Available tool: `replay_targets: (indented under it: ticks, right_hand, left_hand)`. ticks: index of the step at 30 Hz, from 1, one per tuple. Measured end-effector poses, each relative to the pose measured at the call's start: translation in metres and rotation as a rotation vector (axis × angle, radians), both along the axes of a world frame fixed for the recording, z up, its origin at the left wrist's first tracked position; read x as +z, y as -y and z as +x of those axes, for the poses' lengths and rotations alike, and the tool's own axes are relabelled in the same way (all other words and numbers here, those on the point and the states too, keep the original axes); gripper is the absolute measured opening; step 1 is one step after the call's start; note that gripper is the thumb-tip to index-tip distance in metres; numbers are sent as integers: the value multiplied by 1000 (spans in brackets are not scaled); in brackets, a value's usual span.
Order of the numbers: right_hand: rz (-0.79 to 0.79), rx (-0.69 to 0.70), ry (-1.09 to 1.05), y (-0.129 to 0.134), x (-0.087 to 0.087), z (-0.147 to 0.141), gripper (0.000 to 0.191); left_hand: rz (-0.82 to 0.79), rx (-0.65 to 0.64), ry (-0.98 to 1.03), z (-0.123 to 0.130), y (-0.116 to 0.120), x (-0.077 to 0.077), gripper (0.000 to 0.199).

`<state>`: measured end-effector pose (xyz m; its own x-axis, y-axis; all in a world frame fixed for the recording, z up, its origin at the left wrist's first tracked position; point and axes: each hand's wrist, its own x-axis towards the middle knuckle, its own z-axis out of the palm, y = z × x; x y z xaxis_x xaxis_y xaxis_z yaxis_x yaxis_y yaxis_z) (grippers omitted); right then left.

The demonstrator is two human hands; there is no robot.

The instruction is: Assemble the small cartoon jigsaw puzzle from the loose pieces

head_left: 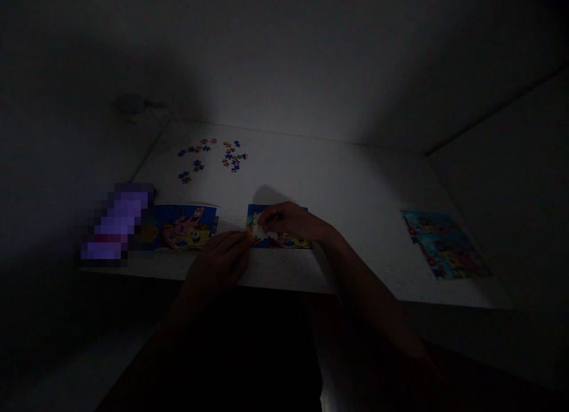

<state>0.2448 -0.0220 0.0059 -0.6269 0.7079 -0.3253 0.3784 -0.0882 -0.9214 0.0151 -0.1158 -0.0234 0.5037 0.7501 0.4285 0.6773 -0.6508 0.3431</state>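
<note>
In the dim head view, a partly assembled jigsaw puzzle [290, 239] with a blue cartoon picture lies near the table's front edge. Pale gaps show in its left half. My right hand [291, 219] reaches over it, fingertips pinched together above the pale area; whatever they hold is too dark to make out. Beside the puzzle's left edge rests my left hand [221, 256], its fingers stretched out and fingertips touching that edge. To the left lies a printed picture sheet [182, 225] with matching cartoon figures, close to my left hand.
Loose puzzle pieces [232, 157] are scattered at the back left of the white table [329, 175]. A glowing, pixelated purple object [118, 219] stands at the left edge. Another cartoon picture [447, 244] lies at the right. Walls enclose the table's back and sides.
</note>
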Motion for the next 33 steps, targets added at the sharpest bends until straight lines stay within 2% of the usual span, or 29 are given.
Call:
replay_targets:
  ticks: [4,13,22,33]
  right_hand:
    - [-40,-15,-20,1,-1,0,15]
    - [8,27,21,1,-8,-1,14]
    - [29,66,55,6,-1,-3,13]
    - [99,104,97,9,5,-3,14]
  left_hand:
    - [-20,5,3,0,1,3,30]
    - [-17,9,5,0,1,-1,29]
    - [-19,5,10,1,1,4,28]
    - [-35,3,-1,-1,1,1,31]
